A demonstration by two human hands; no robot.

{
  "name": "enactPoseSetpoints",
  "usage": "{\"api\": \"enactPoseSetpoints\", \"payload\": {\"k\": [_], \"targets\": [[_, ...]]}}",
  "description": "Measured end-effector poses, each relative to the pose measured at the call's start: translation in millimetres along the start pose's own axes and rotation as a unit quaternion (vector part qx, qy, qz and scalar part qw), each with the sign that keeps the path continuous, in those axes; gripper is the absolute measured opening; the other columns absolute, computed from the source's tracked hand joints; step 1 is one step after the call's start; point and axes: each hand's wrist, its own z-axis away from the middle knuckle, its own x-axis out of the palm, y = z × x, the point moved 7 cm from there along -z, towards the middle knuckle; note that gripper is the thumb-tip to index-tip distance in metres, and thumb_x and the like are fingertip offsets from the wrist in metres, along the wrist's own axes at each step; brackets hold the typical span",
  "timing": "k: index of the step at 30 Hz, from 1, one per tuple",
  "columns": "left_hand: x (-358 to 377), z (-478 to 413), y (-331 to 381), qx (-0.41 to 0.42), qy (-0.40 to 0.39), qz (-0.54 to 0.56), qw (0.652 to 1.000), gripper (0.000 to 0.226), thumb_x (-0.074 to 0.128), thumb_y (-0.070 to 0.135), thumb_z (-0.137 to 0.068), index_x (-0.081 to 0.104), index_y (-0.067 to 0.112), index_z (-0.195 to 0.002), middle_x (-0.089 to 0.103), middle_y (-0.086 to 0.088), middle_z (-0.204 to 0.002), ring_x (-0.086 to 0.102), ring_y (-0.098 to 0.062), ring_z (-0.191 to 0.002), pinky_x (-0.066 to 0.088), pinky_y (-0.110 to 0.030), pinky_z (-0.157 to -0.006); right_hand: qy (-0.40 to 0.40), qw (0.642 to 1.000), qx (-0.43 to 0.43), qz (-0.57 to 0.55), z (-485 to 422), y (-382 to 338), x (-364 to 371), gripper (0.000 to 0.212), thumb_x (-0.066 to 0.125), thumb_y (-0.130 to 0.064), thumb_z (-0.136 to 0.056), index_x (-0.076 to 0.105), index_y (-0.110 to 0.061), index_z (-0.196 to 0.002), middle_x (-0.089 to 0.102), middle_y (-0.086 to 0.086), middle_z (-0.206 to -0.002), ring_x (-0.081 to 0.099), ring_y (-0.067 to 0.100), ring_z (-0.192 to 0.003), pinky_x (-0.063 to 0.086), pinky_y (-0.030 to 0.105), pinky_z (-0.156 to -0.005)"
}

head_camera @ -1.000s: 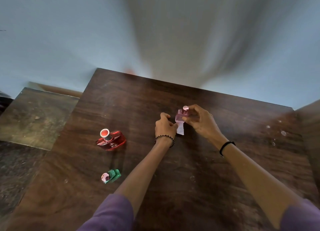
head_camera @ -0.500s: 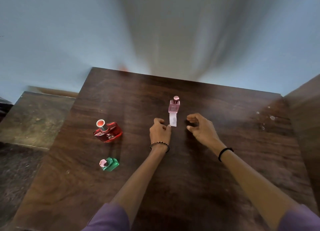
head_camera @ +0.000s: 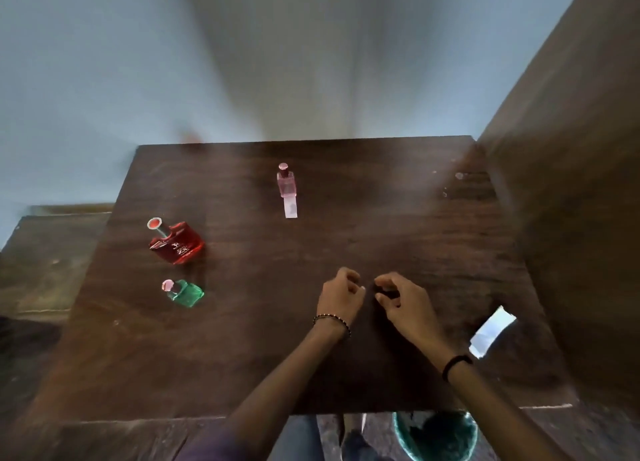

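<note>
From the head camera, you are looking down at a dark wooden table (head_camera: 381,218) set against a pale wall. Your left hand (head_camera: 341,296) and right hand (head_camera: 405,303) are hovering side by side near the middle of the table, close together but not touching. Both are loosely curled, and neither is showing anything in its fingers.

The pink bottle (head_camera: 286,182) is standing upright well beyond your hands, toward the far edge. A small white paper strip (head_camera: 290,207) is lying flat against its near side. The bottle is looking like thin glass, so I am judging it light, hard, smooth and breakable. Its narrow base is making it easy to tip. Taking it by the flat sides of the body is looking safer than by the small round cap. The strip is looking flimsy and is likely needing a fingertip pinch at one edge.

To your left, a red bottle (head_camera: 176,242) and a smaller green bottle (head_camera: 185,292) are sitting apart. A white slip (head_camera: 491,332) is lying near your right forearm.
</note>
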Motion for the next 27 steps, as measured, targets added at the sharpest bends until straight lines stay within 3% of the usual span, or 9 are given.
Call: {"api": "enactPoseSetpoints", "payload": {"k": [3, 6, 11, 17, 24, 27], "targets": [[28.3, 21.8, 18.2, 0.055, -0.06, -0.082, 0.993, 0.016, 0.066, 0.02, -0.087, 0.066, 0.018, -0.103, 0.071, 0.003, -0.09, 0.068, -0.017, -0.09, 0.055, -0.031, -0.083, 0.027, 1.0, -0.005, -0.015, 29.8, 26.3, -19.9, 0.023, 0.07, -0.009, -0.087, 0.069, -0.015, -0.109, 0.07, -0.001, -0.107, 0.065, 0.011, -0.097, 0.046, 0.006, -0.073], [55.5, 38.0, 37.1, 0.106, -0.116, -0.13, 0.979, 0.015, 0.065, 0.023, -0.086, 0.068, 0.021, -0.101, 0.073, 0.002, -0.097, 0.068, -0.018, -0.093, 0.055, -0.034, -0.084, 0.087, 0.996, 0.009, -0.021, 53.9, 55.4, -45.1, 0.019, 0.074, -0.008, -0.083, 0.072, -0.011, -0.102, 0.072, 0.004, -0.101, 0.068, 0.021, -0.095, 0.056, 0.029, -0.081], [94.4, 58.6, 66.8, 0.172, -0.185, -0.183, 0.95, 0.017, 0.062, 0.025, -0.089, 0.069, 0.024, -0.104, 0.074, 0.004, -0.102, 0.068, -0.016, -0.1, 0.052, -0.03, -0.085, 0.188, 0.981, 0.051, 0.016, 85.5, 104.6, -91.6, 0.012, 0.075, -0.011, -0.084, 0.072, -0.008, -0.095, 0.073, 0.007, -0.097, 0.066, 0.027, -0.093, 0.045, 0.026, -0.082], [135.2, 79.2, 87.5, 0.262, -0.256, -0.25, 0.896, 0.025, 0.06, 0.029, -0.089, 0.066, 0.025, -0.114, 0.067, 0.006, -0.117, 0.062, -0.014, -0.111, 0.047, -0.029, -0.09, 0.132, 0.982, 0.128, 0.037, 95.9, 151.4, -98.4, 0.036, 0.078, -0.026, -0.077, 0.065, -0.017, -0.11, 0.065, 0.002, -0.116, 0.06, 0.022, -0.109, 0.049, 0.037, -0.087], [154.2, 86.0, 89.1, 0.315, -0.289, -0.32, 0.846, 0.041, 0.058, 0.031, -0.091, 0.057, 0.026, -0.131, 0.057, 0.005, -0.139, 0.053, -0.019, -0.127, 0.04, -0.035, -0.101, 0.138, 0.983, 0.102, 0.066, 95.3, 148.1, -102.1, 0.027, 0.071, -0.023, -0.083, 0.065, -0.018, -0.109, 0.066, 0.001, -0.11, 0.062, 0.023, -0.103, 0.043, 0.03, -0.075], [158.4, 86.5, 88.0, 0.333, -0.304, -0.349, 0.822, 0.048, 0.058, 0.031, -0.092, 0.052, 0.027, -0.139, 0.049, 0.008, -0.149, 0.048, -0.018, -0.134, 0.037, -0.036, -0.105, 0.127, 0.985, 0.095, 0.074, 93.3, 145.6, -107.4, 0.033, 0.075, -0.026, -0.081, 0.065, -0.019, -0.112, 0.067, 0.0, -0.111, 0.064, 0.022, -0.103, 0.048, 0.035, -0.078]]}}
